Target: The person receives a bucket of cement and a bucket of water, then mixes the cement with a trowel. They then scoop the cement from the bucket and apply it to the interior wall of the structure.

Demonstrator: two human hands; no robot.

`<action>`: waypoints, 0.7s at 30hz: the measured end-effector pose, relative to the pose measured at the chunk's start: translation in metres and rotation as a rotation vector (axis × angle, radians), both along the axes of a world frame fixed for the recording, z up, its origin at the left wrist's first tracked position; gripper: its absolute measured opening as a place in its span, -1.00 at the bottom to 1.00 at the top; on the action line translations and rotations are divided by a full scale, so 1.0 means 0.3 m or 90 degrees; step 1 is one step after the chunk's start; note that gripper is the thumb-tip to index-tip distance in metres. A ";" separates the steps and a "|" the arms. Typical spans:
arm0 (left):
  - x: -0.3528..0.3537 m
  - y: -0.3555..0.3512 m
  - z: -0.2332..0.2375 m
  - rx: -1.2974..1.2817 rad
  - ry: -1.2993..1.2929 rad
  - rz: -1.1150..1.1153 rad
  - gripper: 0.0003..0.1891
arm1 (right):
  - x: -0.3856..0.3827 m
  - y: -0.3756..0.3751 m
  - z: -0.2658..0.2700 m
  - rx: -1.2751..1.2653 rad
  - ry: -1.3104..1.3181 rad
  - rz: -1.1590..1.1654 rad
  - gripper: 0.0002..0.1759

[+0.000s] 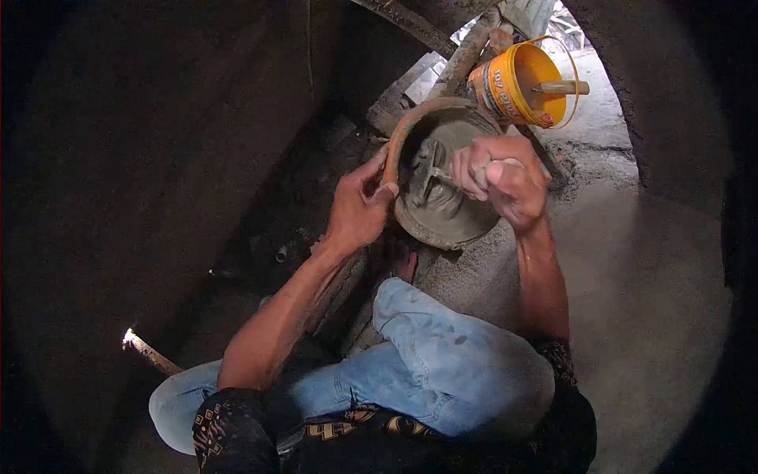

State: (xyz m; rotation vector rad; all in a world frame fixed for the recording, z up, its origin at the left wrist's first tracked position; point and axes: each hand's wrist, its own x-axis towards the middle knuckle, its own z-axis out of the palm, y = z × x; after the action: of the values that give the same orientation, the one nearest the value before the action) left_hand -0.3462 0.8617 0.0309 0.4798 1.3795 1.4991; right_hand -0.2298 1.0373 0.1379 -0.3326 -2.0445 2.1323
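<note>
A round bowl (397, 163) with an orange-brown rim is tilted in front of me. Wet grey mortar (458, 215) covers its inside. My left hand (363, 201) grips the bowl's left rim, thumb on the near side and fingers over the outer edge. Above the bowl's right half, my right hand (505, 178) is closed around the handle of a trowel (436, 172). The trowel's metal part reaches down into the mortar, which hides most of its blade. The bowl's right rim is partly behind my right hand.
A yellow bucket (497, 85) leans beyond the bowl, with a wooden handle (562, 87) sticking out of it. Dark curved walls (158, 158) close in on the left. Rough concrete floor (632, 276) lies to the right. My crossed legs in jeans (466, 355) are below the bowl.
</note>
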 end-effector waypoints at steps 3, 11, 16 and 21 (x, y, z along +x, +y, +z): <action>-0.008 0.027 -0.005 0.013 0.051 -0.022 -0.42 | 0.019 0.003 -0.095 0.008 0.027 -0.078 -0.58; -0.068 0.058 0.024 0.010 0.010 -0.074 -0.40 | 0.106 -0.018 0.025 -0.071 0.149 -0.179 -0.65; -0.099 0.077 0.012 0.004 0.066 -0.095 -0.40 | 0.102 0.004 -0.174 -0.045 0.107 -0.226 -0.71; -0.133 0.096 0.018 -0.009 0.081 -0.146 -0.43 | 0.138 -0.030 -0.012 -0.112 0.178 -0.230 -0.71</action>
State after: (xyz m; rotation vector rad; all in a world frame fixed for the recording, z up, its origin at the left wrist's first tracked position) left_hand -0.3860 0.8905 0.0364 0.7104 1.3806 1.2905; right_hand -0.1885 1.0282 0.1341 -0.3710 -1.5195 2.0057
